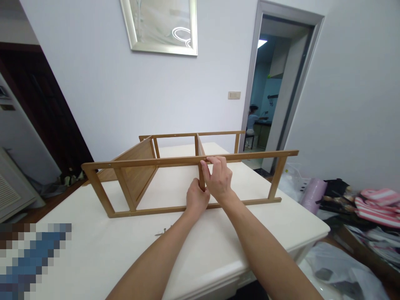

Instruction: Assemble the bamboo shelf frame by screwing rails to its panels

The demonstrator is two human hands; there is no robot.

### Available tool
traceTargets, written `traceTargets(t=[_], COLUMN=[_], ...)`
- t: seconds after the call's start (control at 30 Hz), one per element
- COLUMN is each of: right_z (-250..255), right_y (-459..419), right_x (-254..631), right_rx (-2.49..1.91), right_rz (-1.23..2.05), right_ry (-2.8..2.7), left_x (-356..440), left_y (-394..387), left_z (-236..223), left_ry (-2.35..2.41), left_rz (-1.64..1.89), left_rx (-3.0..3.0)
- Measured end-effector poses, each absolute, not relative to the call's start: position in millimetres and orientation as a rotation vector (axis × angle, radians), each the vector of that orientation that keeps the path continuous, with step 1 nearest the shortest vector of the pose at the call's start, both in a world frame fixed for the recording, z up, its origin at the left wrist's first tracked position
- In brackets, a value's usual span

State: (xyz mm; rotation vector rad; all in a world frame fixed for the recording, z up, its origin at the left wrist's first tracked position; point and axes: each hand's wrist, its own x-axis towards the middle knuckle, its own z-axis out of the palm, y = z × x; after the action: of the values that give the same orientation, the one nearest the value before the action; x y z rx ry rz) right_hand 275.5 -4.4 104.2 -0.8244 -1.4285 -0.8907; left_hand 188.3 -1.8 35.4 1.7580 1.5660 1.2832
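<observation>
A wooden shelf frame (pixel 168 161) lies on its side on a white table (pixel 243 237). Its slatless panel (pixel 140 166) stands upright between the two side frames at the left. Near the middle, my left hand (pixel 197 198) is closed round the lower part of a wooden crosspiece (pixel 201 173). Higher up, my right hand (pixel 218 175) has its thumb and fingers bent at the top rail, where the crosspiece meets it; whether a small part is between the fingertips I cannot make out. Several screws (pixel 162 232) lie on the table left of my forearm.
Behind the table is a wall with a framed picture (pixel 164 29) and a light switch (pixel 234 95). Through a doorway at the right, a person (pixel 251 123) sits in another room. Bags and a pink roll (pixel 312 195) crowd the floor at the right.
</observation>
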Motion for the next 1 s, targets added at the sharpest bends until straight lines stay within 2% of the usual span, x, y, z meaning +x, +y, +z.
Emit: traceTargets(t=[0.17, 0.53, 0.77, 1.0], right_z=[105.9, 109.8, 105.8, 107.3], right_y=[-7.1, -6.5, -4.0, -3.9], right_x=[276.2, 273.4, 277.2, 274.4], right_rx=[-0.781, -1.013, -0.857, -1.026], right_rz=[-0.911, -0.99, -0.956, -0.976], right_ry=[-1.445, -1.396, -1.459, -1.414], left_x=[188.4, 190.4, 189.0, 186.5], left_y=[-4.7, -6.8, -3.5, -7.6], left_z=[37.7, 37.2, 33.9, 36.6], left_ry=[1.597, 1.589, 1.577, 1.555], left_rz=[1.277, 1.274, 1.279, 1.216], left_rx=[1.753, 1.753, 1.784, 1.848])
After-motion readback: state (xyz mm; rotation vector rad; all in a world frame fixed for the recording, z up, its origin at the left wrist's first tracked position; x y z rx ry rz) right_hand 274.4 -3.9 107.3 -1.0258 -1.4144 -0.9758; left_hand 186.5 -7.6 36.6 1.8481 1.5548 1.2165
